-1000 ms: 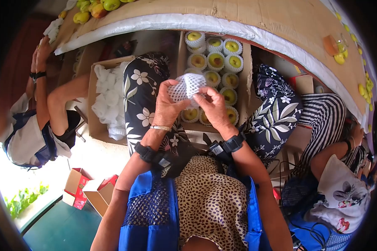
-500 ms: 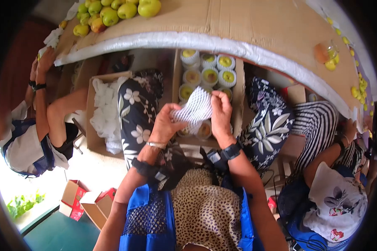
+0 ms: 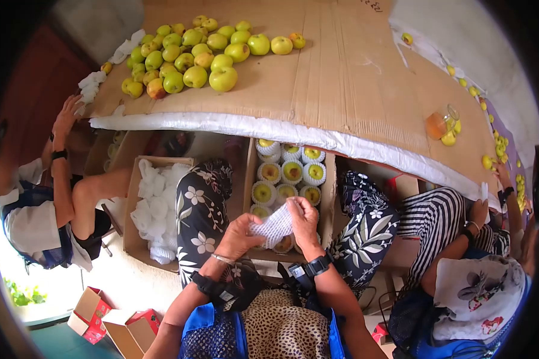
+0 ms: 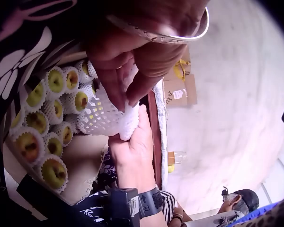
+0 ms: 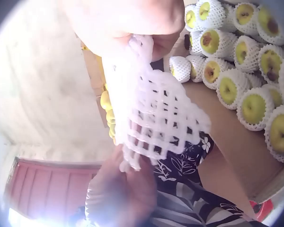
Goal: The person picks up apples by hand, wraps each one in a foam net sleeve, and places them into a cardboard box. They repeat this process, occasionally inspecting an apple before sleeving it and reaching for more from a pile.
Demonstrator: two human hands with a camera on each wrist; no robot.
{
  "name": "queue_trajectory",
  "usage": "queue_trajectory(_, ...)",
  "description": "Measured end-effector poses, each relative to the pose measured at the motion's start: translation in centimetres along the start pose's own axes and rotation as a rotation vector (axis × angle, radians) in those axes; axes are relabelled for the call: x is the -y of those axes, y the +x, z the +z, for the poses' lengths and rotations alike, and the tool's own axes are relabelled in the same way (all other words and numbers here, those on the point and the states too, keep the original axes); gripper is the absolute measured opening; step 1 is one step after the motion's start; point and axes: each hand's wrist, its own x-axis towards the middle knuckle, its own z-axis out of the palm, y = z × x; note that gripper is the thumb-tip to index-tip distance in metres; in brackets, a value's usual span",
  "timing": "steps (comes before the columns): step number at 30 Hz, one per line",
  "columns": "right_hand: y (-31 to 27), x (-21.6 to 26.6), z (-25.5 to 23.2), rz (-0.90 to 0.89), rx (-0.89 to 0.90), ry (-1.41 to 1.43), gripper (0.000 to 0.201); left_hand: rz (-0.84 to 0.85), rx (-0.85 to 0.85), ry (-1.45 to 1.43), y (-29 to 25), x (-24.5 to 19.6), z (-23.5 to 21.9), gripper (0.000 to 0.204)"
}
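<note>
Gripping foam net [image 3: 273,226]: both hands; cardboard-topped table [image 3: 341,78] ahead, loose apples [image 3: 191,54].

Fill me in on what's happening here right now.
A seated person holds a white foam net sleeve between both hands: the left hand grips its lower end, the right hand pinches the upper edge. No fruit shows inside it. Below the hands sits an open carton filled with rows of netted fruit. A box of spare nets stands to the left, and loose green fruit lies piled on the cardboard-covered table. Other people sit on either side.
</note>
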Motion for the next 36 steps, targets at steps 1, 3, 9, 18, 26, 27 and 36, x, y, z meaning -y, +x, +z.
queue_trajectory(1,0.1,0.6,0.1,-0.038,-0.006,0.019,0.016,0.012,-0.001,0.057,0.0,0.2,-0.2,0.041)
queue_trajectory(3,-0.4,2.0,0.6,-0.143,-0.009,-0.152,0.013,0.037,0.009,0.162,0.1,0.9,-0.6,0.043)
queue_trajectory(9,1.3,7.5,1.6,-0.439,0.136,-0.564,0.016,0.386,-0.158,0.808,-0.6,-5.3,0.8,0.115)
queue_trajectory(18,5.5,16.9,8.7,-0.265,0.603,-0.380,0.022,0.581,-0.406,0.812,4.2,-10.3,-0.1,0.081)
queue_trajectory(26,25.8,20.0,6.2,-0.423,0.196,-0.812,0.070,0.632,-0.186,0.494,9.4,-15.6,-3.1,0.049)
queue_trajectory(27,28.8,19.9,5.4,-0.450,0.142,-0.871,0.073,0.619,-0.140,0.489,10.1,-16.1,-3.1,0.045)
queue_trajectory(36,41.0,22.4,8.0,-0.435,0.339,-1.282,0.101,0.396,0.072,0.373,12.1,-14.2,-4.1,0.032)
